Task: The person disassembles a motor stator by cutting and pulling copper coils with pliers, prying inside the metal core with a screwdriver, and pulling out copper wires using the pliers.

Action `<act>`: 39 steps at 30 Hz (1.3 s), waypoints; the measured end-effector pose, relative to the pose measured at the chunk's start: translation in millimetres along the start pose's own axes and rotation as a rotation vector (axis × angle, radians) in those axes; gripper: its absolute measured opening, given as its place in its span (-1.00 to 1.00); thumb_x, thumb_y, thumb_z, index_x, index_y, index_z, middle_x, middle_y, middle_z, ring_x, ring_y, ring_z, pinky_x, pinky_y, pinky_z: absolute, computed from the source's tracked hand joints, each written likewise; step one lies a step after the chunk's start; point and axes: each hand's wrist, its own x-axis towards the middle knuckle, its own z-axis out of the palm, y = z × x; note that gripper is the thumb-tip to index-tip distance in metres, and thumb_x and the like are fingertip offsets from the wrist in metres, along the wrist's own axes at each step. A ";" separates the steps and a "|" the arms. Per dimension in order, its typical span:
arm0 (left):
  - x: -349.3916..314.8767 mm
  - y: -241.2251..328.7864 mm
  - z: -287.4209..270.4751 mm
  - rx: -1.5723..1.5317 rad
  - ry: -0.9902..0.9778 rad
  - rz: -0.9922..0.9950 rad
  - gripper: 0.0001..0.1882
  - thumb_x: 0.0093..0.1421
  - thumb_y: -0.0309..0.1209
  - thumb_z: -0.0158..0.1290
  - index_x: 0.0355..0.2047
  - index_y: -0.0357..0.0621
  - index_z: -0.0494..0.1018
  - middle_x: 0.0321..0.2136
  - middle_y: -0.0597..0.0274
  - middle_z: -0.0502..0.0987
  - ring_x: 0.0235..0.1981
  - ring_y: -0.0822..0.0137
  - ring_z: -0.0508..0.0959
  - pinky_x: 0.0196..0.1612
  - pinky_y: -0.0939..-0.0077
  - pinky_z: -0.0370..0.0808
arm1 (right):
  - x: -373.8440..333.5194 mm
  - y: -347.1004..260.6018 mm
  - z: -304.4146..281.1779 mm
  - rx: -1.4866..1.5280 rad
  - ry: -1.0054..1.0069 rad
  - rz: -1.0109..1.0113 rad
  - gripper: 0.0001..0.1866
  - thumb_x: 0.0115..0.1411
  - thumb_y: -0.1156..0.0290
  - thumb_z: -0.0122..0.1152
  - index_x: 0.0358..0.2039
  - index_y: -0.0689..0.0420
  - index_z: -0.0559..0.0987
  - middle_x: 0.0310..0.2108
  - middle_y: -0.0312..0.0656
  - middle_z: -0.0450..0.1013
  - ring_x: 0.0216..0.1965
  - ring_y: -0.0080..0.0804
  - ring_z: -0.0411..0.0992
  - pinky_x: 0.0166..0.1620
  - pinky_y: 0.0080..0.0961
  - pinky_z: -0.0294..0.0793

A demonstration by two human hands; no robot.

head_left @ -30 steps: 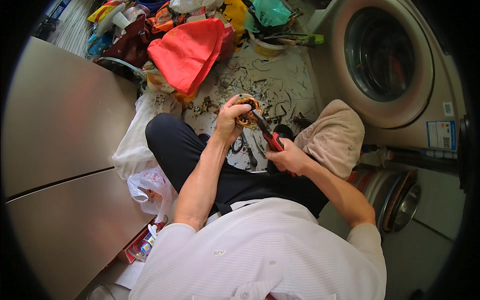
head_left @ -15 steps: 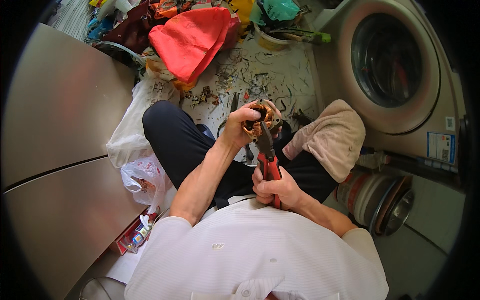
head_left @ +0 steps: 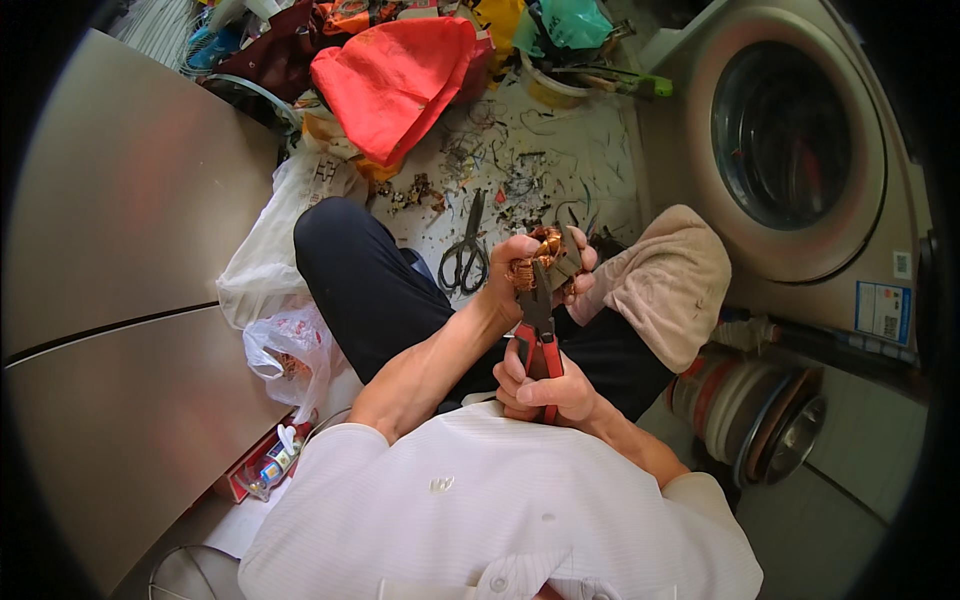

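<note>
My left hand grips a copper-wound motor stator, turned so its metal side faces right and its copper coils face left. Wrapped round the red and black handles of the pliers is my right hand. The dark jaws of the pliers reach up to the copper windings; whether they pinch a wire is too small to tell. Black scissors lie on the floor just left of the stator. My left fingers partly hide the coils.
Wire scraps litter the floor ahead. A red bag lies at the far left, a tub beyond. A washing machine stands right, above stacked basins. White plastic bags lie by a metallic cabinet.
My left hand has turned the stator from its open end toward its side and moved it slightly right and down. The scissors on the floor have come into fuller view.
</note>
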 end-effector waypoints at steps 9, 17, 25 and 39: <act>-5.3 9.9 26.3 0.205 0.554 0.223 -0.30 0.39 0.17 -0.13 0.18 -0.23 0.38 0.06 -0.14 0.52 0.01 -0.14 0.58 -0.01 -0.04 0.61 | 4.8 -17.4 -36.6 0.257 -0.098 -0.032 -0.76 0.15 0.45 0.23 -0.44 0.04 0.29 -0.56 -0.40 0.10 -0.63 -0.63 -0.02 -0.57 -0.60 0.01; -14.3 -12.9 32.4 0.122 0.707 0.382 -0.49 0.34 0.07 0.08 -0.06 -0.16 0.56 -0.18 0.06 0.65 -0.10 -0.05 0.64 -0.06 -0.07 0.65 | 9.2 -16.0 -53.1 0.187 -0.211 -0.029 -0.69 0.39 0.14 0.13 -0.21 0.17 0.43 -0.53 -0.31 0.20 -0.63 -0.54 0.11 -0.56 -0.53 0.14; -23.2 0.2 36.3 0.469 0.747 0.610 -0.58 0.22 -0.53 0.15 0.11 -0.14 0.41 -0.16 0.19 0.58 -0.20 0.30 0.64 -0.11 0.31 0.66 | -4.2 -7.9 -68.7 -0.103 0.382 -0.035 -0.45 0.33 -0.07 0.19 -0.09 0.26 0.53 -0.37 -0.03 0.55 -0.44 -0.23 0.54 -0.34 -0.32 0.59; -17.0 -5.7 -9.3 0.646 0.898 0.779 -0.45 0.24 -0.50 0.21 0.21 -0.18 0.31 -0.13 0.18 0.59 -0.18 0.34 0.65 -0.15 0.37 0.68 | 17.8 3.4 -62.1 -1.835 1.139 -0.370 -0.38 0.15 0.51 0.27 0.22 0.31 0.32 -0.05 0.25 0.37 -0.09 0.27 0.44 -0.05 -0.03 0.47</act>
